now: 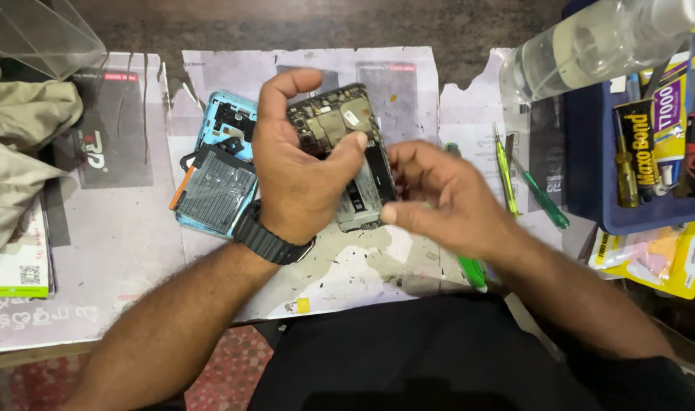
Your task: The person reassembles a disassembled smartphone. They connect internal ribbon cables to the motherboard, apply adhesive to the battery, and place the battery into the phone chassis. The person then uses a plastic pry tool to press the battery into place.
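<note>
Worktable (119, 251): paper-covered, cluttered.
Blue back cover (227, 122): lies left of the hands.
Opened phone (340, 125): raised above the table, circuitry showing.
Left hand (298, 171): clamped on the phone.
Right hand (439, 194): fingers pinching the phone's lower edge.
Green screwdriver (541, 199): right, untouched.

yellow-black glue packs (652, 144) right, green-white booklet (20, 266) left

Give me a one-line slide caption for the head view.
Left hand holds an opened phone above the paper-covered bench; right hand pinches its lower edge, blue back cover alongside.
</note>
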